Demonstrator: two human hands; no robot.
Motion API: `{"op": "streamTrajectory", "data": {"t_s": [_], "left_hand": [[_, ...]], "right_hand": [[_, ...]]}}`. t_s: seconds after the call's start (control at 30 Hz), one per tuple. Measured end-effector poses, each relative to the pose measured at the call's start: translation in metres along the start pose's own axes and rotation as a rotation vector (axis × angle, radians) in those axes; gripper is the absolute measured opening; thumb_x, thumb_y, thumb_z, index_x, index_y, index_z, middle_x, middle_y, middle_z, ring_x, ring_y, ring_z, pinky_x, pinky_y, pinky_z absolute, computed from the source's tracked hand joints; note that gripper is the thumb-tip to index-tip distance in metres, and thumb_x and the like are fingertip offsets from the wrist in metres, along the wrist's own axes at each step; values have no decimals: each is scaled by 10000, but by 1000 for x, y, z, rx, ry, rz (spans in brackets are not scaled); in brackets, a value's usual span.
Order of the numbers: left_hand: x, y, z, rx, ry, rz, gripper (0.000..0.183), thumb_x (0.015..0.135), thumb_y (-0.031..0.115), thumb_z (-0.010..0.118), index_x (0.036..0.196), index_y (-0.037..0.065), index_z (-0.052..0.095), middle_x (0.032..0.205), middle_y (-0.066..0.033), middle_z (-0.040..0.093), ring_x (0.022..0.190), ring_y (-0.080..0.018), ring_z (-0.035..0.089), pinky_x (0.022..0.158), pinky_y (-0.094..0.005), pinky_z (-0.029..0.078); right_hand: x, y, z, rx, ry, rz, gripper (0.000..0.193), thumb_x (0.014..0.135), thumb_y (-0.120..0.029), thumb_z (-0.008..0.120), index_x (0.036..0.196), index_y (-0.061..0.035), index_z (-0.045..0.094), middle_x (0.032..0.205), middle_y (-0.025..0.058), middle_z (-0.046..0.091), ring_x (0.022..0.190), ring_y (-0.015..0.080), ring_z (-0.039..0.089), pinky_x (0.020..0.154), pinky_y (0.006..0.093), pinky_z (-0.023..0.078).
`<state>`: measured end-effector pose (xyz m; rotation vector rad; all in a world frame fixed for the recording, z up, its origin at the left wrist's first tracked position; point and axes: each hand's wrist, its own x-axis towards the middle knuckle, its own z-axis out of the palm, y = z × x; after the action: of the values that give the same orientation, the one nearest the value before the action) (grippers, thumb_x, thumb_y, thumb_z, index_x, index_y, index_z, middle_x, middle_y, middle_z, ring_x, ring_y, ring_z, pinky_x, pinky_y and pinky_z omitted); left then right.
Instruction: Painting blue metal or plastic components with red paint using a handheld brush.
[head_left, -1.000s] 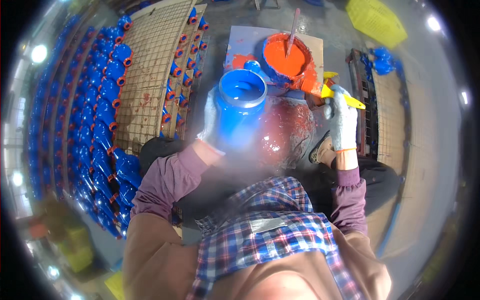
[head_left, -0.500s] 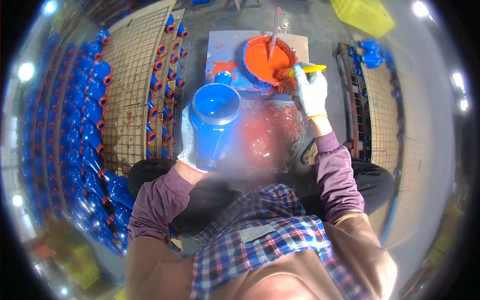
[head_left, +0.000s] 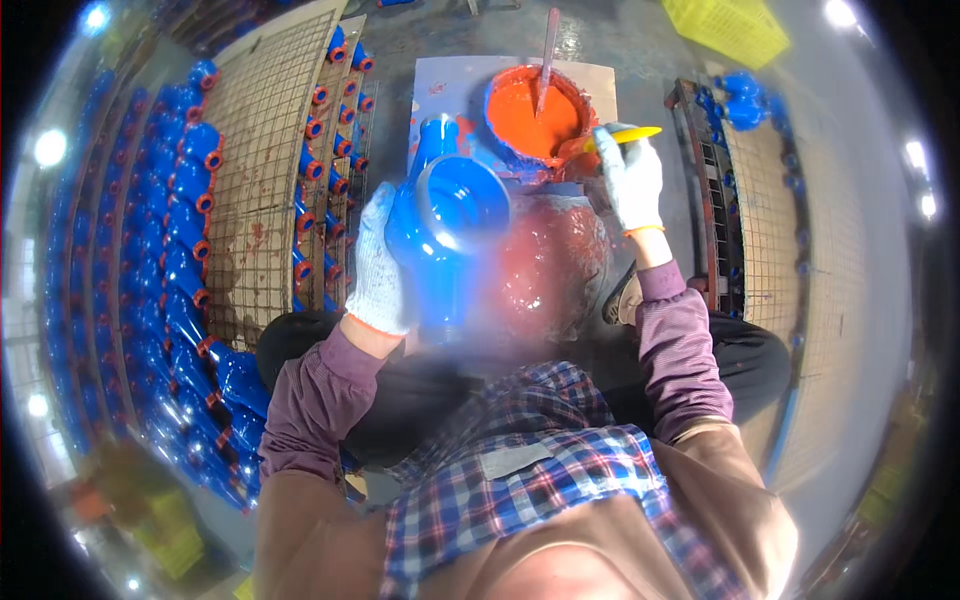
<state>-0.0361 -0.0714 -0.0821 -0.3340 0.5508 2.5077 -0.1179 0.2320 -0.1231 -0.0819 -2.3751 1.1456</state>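
Note:
In a white knit glove, my left hand (head_left: 378, 265) holds a glossy blue branched pipe fitting (head_left: 440, 255) by its left side. One round opening of the fitting faces up, and a narrower branch points away from me. Some of the left fingers are hidden by the fitting. My right hand (head_left: 632, 185), also gloved, grips a paintbrush (head_left: 635, 134) with a yellow handle. The brush's red-coated end is at the right rim of a bucket (head_left: 503, 150) of orange-red paint (head_left: 525, 125). A paint-smeared stick (head_left: 547, 65) stands in that paint.
Under the bucket lies a paint-stained board (head_left: 432, 85). Nearer to me is a red-smeared surface (head_left: 545, 260). Racks of blue fittings with red ends (head_left: 185, 235) fill the left side. A mesh-covered rack (head_left: 765, 210) stands at right, a yellow crate (head_left: 725, 30) beyond it.
The blue fitting has turned in my left hand: its wide opening has shifted right and its branch shows more at the far left. My right hand with the brush has moved slightly.

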Motion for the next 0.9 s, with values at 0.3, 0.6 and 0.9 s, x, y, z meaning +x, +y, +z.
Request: {"op": "streamTrajectory", "data": {"t_s": [0.3,0.6,0.9], "left_hand": [[-9,-10,23,928,-45,437,536,787,236,736,1235,17,540,1111,-65,628,1040,-200,607,919,-340,489],[-36,-35,71,2307,-271,902,652,610,371,782,1149,53,599,1047,-158,612,893,-318,641,693,-413,553],[-31,-31,86,2832,-587,724,674,637,321,734,1246,83,569,1196,-224,551,966,-337,589,699,-396,527]], "right_hand": [[-48,-10,-67,672,-38,579,331,979,-309,562,1088,-6,634,789,60,661,620,76,582,523,196,421],[-64,-52,-127,473,-134,420,389,975,-393,547,975,-20,660,655,1,585,552,58,503,508,211,375],[-55,-38,-93,167,-389,413,491,941,-416,553,868,58,660,687,136,644,621,198,621,584,344,472]]}}
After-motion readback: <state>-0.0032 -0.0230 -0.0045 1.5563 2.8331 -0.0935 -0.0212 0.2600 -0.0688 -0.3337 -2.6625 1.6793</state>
